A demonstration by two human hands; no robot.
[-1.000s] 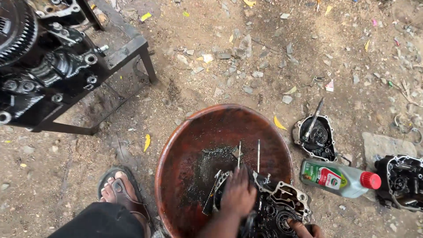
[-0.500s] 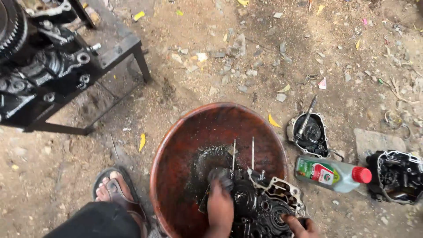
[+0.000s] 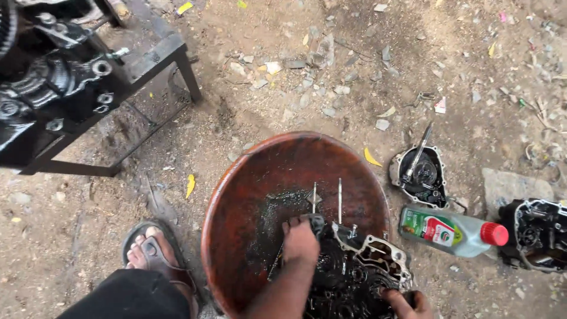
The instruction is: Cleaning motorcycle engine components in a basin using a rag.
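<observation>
Inside the rusty basin (image 3: 248,177), the greasy engine case (image 3: 360,266) is steadied by the left hand (image 3: 300,241), fingers closed on its edge; the right hand (image 3: 407,302) grips the near corner, so dirt stays contained.

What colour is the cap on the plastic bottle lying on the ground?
The cap is red, on a pale see-through bottle. The head view shows it.

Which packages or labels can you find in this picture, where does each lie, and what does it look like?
Clear plastic bottle with a red cap: lies on its side on the dirt, right of the round rust-red metal basin.
Label on the bottle: wraps its middle; green, white and red.
No signs or screens.
</observation>
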